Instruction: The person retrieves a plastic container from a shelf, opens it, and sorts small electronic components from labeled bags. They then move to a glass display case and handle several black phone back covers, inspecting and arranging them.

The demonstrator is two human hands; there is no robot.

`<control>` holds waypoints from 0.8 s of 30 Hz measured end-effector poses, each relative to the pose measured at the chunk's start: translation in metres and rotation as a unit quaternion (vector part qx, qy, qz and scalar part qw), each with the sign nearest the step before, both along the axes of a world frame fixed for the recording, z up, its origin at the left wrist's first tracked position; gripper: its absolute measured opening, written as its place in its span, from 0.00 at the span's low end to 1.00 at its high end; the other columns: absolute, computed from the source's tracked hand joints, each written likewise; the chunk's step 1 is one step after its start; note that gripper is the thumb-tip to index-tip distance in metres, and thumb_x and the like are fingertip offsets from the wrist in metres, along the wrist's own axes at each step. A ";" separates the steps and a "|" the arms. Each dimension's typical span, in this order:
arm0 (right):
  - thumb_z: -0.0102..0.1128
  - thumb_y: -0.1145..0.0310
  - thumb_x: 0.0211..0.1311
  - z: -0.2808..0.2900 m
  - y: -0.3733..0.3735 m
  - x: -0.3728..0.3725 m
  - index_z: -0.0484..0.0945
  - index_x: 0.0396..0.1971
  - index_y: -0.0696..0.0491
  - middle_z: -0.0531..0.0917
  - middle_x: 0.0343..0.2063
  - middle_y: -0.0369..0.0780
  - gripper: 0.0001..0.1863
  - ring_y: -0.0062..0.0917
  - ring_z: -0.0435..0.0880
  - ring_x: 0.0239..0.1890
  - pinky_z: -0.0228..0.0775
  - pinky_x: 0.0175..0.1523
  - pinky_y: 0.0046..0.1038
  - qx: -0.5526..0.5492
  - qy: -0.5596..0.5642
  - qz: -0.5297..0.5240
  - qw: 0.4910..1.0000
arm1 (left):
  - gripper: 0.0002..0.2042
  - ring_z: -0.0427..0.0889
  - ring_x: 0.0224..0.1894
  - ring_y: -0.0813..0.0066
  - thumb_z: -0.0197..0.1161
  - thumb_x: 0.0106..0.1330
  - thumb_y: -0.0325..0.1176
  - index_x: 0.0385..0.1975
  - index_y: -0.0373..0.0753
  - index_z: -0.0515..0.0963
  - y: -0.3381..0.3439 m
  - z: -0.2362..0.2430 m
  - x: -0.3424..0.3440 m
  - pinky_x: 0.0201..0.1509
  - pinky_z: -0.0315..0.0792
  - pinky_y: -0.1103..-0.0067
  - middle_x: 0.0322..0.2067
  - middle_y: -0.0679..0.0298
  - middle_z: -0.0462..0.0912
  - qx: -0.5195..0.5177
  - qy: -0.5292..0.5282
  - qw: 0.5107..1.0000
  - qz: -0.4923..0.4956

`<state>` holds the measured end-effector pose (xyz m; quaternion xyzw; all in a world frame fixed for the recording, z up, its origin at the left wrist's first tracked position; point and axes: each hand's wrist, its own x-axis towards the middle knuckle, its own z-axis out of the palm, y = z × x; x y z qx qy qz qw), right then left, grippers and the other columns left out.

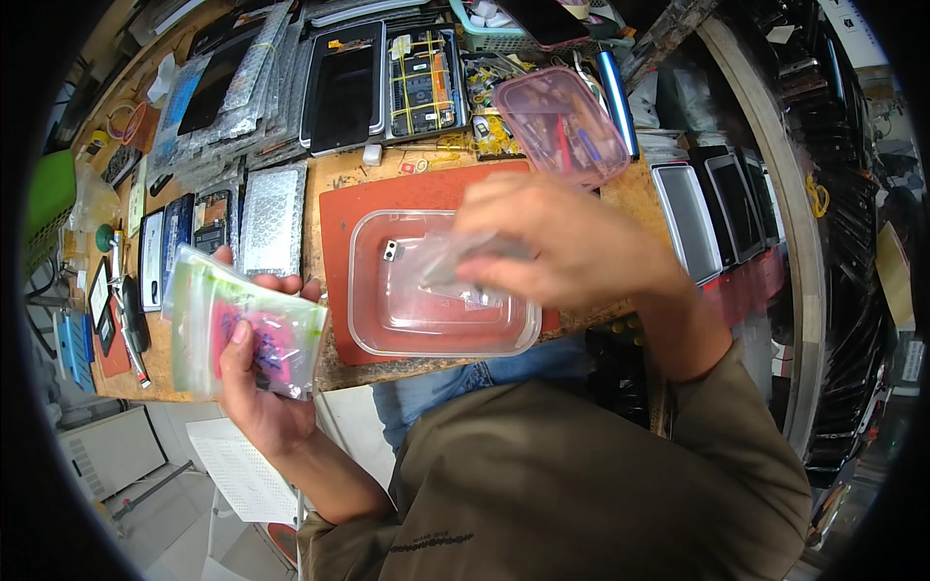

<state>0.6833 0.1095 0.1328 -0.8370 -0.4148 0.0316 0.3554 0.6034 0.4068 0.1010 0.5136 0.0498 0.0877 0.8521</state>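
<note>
My left hand [254, 373] is closed round a bundle of small zip bags [276, 334]; the front ones have green edges, pink contents and handwriting. It hangs just off the table's near edge, left of a clear plastic container [360, 320]. Above that container my right hand [542, 237] pinches a small clear plastic bag [450, 259], whose contents I cannot make out. Inside the container, at the upper left, lies a small white piece with dark dots [390, 251]. An orange-red mat [334, 208] lies beneath the container.
Phones in bubble wrap [273, 218] and stacked screens [344, 92] fill the back left. A pinkish lidded box [562, 126] stands behind my right hand. White phone trays [686, 218] line the right side. Tools [126, 300] lie at the far left.
</note>
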 end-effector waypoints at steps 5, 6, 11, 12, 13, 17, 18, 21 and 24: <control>0.66 0.71 0.68 0.014 0.003 0.010 0.82 0.50 0.62 0.89 0.39 0.48 0.14 0.29 0.88 0.39 0.78 0.46 0.30 0.222 0.237 -0.027 0.945 | 0.33 0.83 0.61 0.57 0.58 0.76 0.38 0.76 0.28 0.58 -0.017 -0.006 0.013 0.67 0.77 0.64 0.65 0.48 0.77 0.064 0.053 0.997 -0.007; 0.66 0.71 0.69 0.014 0.009 0.011 0.81 0.52 0.63 0.89 0.40 0.47 0.15 0.27 0.87 0.39 0.78 0.46 0.28 0.259 0.219 -0.019 0.941 | 0.33 0.83 0.61 0.59 0.58 0.77 0.40 0.76 0.28 0.58 -0.024 -0.008 0.013 0.67 0.77 0.64 0.65 0.48 0.77 0.060 0.045 0.997 -0.033; 0.63 0.69 0.74 -0.002 0.061 0.005 0.80 0.50 0.61 0.86 0.44 0.44 0.13 0.30 0.86 0.49 0.77 0.54 0.30 0.221 0.124 -0.087 0.963 | 0.31 0.78 0.64 0.62 0.66 0.76 0.39 0.73 0.33 0.64 -0.058 -0.015 0.019 0.69 0.72 0.66 0.65 0.53 0.76 0.076 -0.016 0.986 -0.148; 0.62 0.68 0.75 -0.004 0.064 0.005 0.79 0.51 0.61 0.86 0.44 0.46 0.13 0.33 0.87 0.50 0.77 0.54 0.32 0.227 0.131 -0.078 0.962 | 0.30 0.78 0.64 0.63 0.67 0.75 0.37 0.72 0.33 0.65 -0.056 -0.014 0.019 0.69 0.72 0.66 0.63 0.53 0.77 0.091 0.006 0.990 -0.106; 0.60 0.67 0.76 -0.005 0.063 0.006 0.79 0.51 0.61 0.86 0.44 0.48 0.13 0.36 0.87 0.50 0.77 0.54 0.33 0.227 0.138 -0.068 0.962 | 0.29 0.78 0.63 0.64 0.67 0.74 0.35 0.71 0.32 0.67 -0.053 -0.014 0.019 0.69 0.72 0.67 0.61 0.54 0.78 0.100 0.029 0.992 -0.075; 0.59 0.68 0.74 -0.007 0.033 0.003 0.77 0.53 0.63 0.85 0.43 0.50 0.15 0.41 0.86 0.49 0.78 0.56 0.40 0.071 0.002 -0.075 0.995 | 0.24 0.83 0.58 0.64 0.63 0.76 0.32 0.68 0.31 0.70 -0.009 -0.008 0.012 0.59 0.82 0.69 0.58 0.51 0.82 0.091 0.066 0.994 0.002; 0.60 0.69 0.72 -0.011 0.029 -0.002 0.77 0.51 0.63 0.85 0.42 0.50 0.15 0.43 0.86 0.48 0.79 0.55 0.40 -0.035 0.014 -0.063 0.997 | 0.24 0.84 0.58 0.63 0.62 0.77 0.34 0.69 0.32 0.69 0.004 -0.007 0.007 0.57 0.84 0.69 0.58 0.49 0.82 0.111 0.067 0.991 0.021; 0.62 0.72 0.67 -0.027 0.034 -0.022 0.78 0.47 0.65 0.85 0.39 0.52 0.14 0.47 0.87 0.45 0.81 0.52 0.41 -0.234 -0.052 -0.036 0.970 | 0.26 0.85 0.57 0.63 0.61 0.77 0.37 0.70 0.30 0.68 0.026 -0.012 -0.007 0.57 0.84 0.66 0.59 0.49 0.82 0.079 0.037 0.992 0.087; 0.62 0.73 0.63 -0.041 0.042 -0.029 0.78 0.43 0.66 0.85 0.37 0.52 0.13 0.49 0.87 0.43 0.82 0.48 0.41 -0.297 -0.087 -0.057 0.949 | 0.25 0.85 0.57 0.62 0.61 0.78 0.37 0.69 0.30 0.69 0.030 -0.018 -0.014 0.58 0.84 0.67 0.58 0.50 0.82 0.072 0.064 0.989 0.110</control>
